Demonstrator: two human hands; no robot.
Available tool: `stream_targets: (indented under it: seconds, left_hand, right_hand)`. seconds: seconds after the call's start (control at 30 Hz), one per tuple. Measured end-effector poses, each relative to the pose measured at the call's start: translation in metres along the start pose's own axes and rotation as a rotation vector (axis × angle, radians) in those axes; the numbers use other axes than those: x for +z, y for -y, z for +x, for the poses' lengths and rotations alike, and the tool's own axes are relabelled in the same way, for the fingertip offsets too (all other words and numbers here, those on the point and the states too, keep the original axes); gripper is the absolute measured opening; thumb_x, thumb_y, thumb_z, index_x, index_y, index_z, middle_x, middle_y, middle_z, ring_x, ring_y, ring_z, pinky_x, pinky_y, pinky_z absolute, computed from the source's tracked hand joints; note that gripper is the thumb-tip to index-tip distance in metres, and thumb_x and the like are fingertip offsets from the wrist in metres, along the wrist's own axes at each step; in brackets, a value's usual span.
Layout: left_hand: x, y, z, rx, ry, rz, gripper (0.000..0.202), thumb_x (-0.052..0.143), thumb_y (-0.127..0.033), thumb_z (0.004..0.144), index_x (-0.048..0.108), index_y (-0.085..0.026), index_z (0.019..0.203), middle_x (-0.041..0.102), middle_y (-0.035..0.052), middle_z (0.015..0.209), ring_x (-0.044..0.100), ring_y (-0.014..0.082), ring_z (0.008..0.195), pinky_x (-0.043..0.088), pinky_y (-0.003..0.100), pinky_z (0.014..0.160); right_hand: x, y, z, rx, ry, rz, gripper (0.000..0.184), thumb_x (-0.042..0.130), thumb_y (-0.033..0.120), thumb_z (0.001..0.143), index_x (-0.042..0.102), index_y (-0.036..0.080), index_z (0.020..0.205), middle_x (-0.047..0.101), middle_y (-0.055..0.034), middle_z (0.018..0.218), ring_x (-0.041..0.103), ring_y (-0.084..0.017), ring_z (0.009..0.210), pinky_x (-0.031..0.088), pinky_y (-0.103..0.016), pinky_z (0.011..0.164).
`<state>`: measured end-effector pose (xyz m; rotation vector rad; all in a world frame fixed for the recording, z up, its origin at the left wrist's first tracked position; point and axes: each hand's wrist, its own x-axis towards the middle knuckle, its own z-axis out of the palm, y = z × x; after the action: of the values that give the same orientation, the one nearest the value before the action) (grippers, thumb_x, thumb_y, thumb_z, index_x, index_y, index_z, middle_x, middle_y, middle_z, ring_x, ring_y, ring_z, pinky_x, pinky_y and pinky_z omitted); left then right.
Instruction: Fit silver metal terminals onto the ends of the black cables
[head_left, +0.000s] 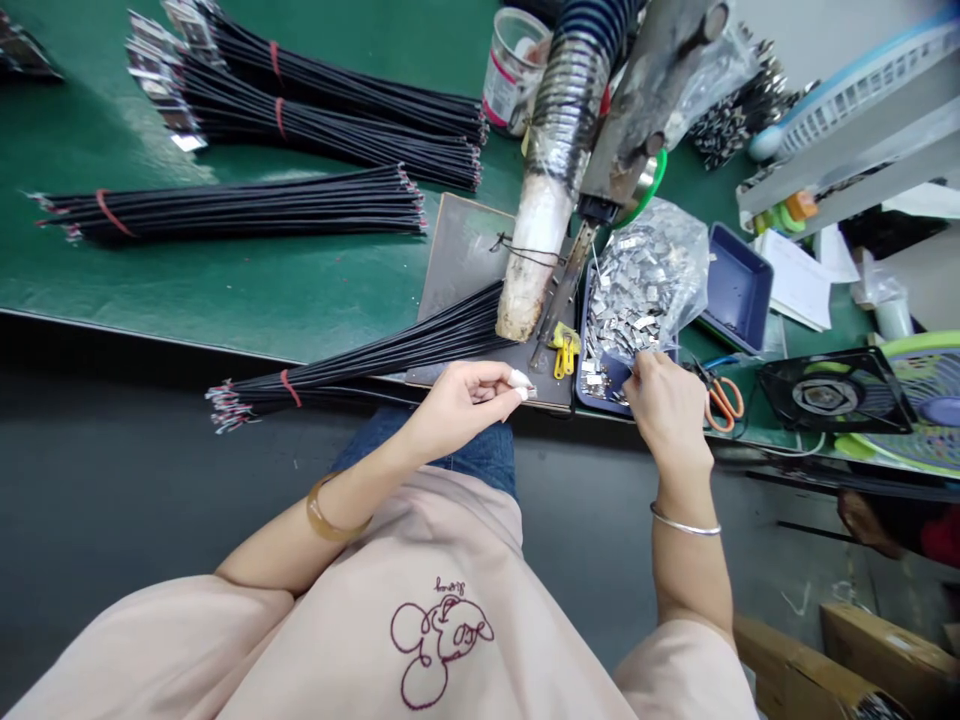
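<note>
My left hand [469, 398] hovers at the bench's front edge, fingers curled and pinched on a small metal piece at the fingertips. Just above it lies a bundle of black cables [360, 362] bound with a red band, its stripped ends hanging off the bench to the left. My right hand [664, 400] reaches into a blue tray [600, 385] under a clear bag of small metal shells [645, 285]; its fingertips are pinched among the shells and I cannot make out what they hold.
A foil-wrapped hose and soldering fixture [559, 170] stand over a dark work plate [465, 255]. More cable bundles [247, 205] lie on the green mat. Orange scissors [721, 398], an empty blue tray [739, 290], a fan [829, 390] and yellow clips [564, 350] sit right.
</note>
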<state>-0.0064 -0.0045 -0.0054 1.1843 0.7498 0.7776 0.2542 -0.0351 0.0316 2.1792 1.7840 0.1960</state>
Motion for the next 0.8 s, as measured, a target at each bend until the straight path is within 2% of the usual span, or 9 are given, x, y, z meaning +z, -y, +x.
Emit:
stream_targets:
  seconds: [0.07, 0.17, 0.27, 0.33, 0.43, 0.47, 0.53, 0.6, 0.8]
  left_hand:
    - [0.000, -0.002, -0.001, 0.006, -0.003, 0.004, 0.012, 0.069, -0.023, 0.078, 0.069, -0.012, 0.075, 0.058, -0.0007, 0.062, 0.050, 0.0071, 0.055, 0.041, 0.019, 0.053]
    - [0.000, -0.002, -0.002, 0.019, -0.013, 0.017, 0.016, 0.067, -0.023, 0.080, 0.066, -0.012, 0.067, 0.056, -0.0015, 0.058, 0.049, 0.0069, 0.054, 0.042, 0.019, 0.053]
    - [0.001, -0.001, -0.002, 0.027, -0.053, 0.014, 0.016, 0.068, -0.023, 0.079, 0.067, -0.012, 0.067, 0.061, -0.0007, 0.058, 0.053, 0.0077, 0.055, 0.044, 0.019, 0.055]
    - [0.003, -0.001, -0.002, 0.029, -0.094, -0.006, 0.012, 0.071, -0.023, 0.077, 0.071, -0.012, 0.073, 0.069, 0.0017, 0.066, 0.060, 0.0098, 0.061, 0.050, 0.020, 0.061]
    - [0.005, -0.001, -0.002, 0.026, -0.125, -0.015, 0.011, 0.073, -0.023, 0.075, 0.074, -0.012, 0.076, 0.075, 0.0049, 0.077, 0.067, 0.0134, 0.071, 0.055, 0.024, 0.072]
    - [0.005, -0.001, -0.002, 0.026, -0.126, -0.010, 0.011, 0.073, -0.023, 0.075, 0.074, -0.012, 0.076, 0.076, 0.0051, 0.078, 0.068, 0.0139, 0.072, 0.056, 0.024, 0.073]
    - [0.006, -0.001, -0.002, 0.026, -0.121, 0.003, 0.010, 0.073, -0.022, 0.076, 0.074, -0.012, 0.076, 0.075, 0.0048, 0.077, 0.068, 0.0136, 0.072, 0.056, 0.024, 0.072]
    - [0.006, -0.002, -0.002, 0.027, -0.118, 0.011, 0.010, 0.072, -0.022, 0.077, 0.074, -0.012, 0.077, 0.074, 0.0044, 0.075, 0.067, 0.0128, 0.070, 0.055, 0.023, 0.070]
    - [0.007, 0.000, -0.002, 0.021, -0.143, 0.019, 0.009, 0.072, -0.020, 0.077, 0.071, -0.011, 0.076, 0.072, 0.0035, 0.075, 0.064, 0.0105, 0.068, 0.052, 0.020, 0.067]
  right_hand:
    - [0.008, -0.005, 0.003, 0.018, -0.090, 0.111, 0.014, 0.044, 0.015, 0.089, 0.058, 0.017, 0.087, 0.067, -0.0109, 0.089, 0.057, -0.020, 0.073, 0.028, -0.031, 0.062]
    - [0.015, -0.005, 0.000, 0.067, -0.294, 0.415, 0.009, 0.048, 0.020, 0.088, 0.053, 0.021, 0.080, 0.065, -0.0068, 0.085, 0.058, -0.020, 0.077, 0.040, -0.031, 0.068]
    - [0.011, 0.011, -0.015, 0.113, -0.516, 0.810, 0.011, 0.055, 0.026, 0.087, 0.051, 0.023, 0.077, 0.066, -0.0063, 0.092, 0.065, -0.019, 0.083, 0.051, -0.029, 0.066]
    - [0.004, 0.031, -0.031, 0.109, -0.566, 1.014, 0.014, 0.061, 0.026, 0.087, 0.052, 0.022, 0.077, 0.068, -0.0061, 0.100, 0.068, -0.016, 0.077, 0.054, -0.028, 0.062]
    - [-0.003, 0.068, -0.052, -0.027, -0.488, 1.272, 0.015, 0.064, 0.023, 0.088, 0.054, 0.022, 0.076, 0.070, -0.0012, 0.088, 0.068, -0.014, 0.066, 0.057, -0.029, 0.060]
    - [-0.003, 0.078, -0.056, -0.070, -0.497, 1.308, 0.013, 0.064, 0.022, 0.088, 0.056, 0.023, 0.078, 0.071, -0.0008, 0.088, 0.069, -0.014, 0.067, 0.058, -0.029, 0.061]
    - [-0.002, 0.095, -0.060, -0.123, -0.652, 1.259, 0.009, 0.066, 0.018, 0.088, 0.062, 0.024, 0.085, 0.073, -0.0008, 0.091, 0.073, -0.016, 0.077, 0.062, -0.032, 0.069]
    - [0.001, 0.104, -0.059, -0.152, -0.790, 1.161, 0.013, 0.068, 0.014, 0.087, 0.066, 0.026, 0.091, 0.075, -0.0008, 0.094, 0.074, -0.017, 0.086, 0.062, -0.034, 0.076]
    - [0.004, 0.104, -0.056, -0.246, -0.784, 1.147, 0.020, 0.067, 0.010, 0.087, 0.068, 0.027, 0.098, 0.078, -0.0004, 0.100, 0.075, -0.017, 0.091, 0.062, -0.034, 0.082]
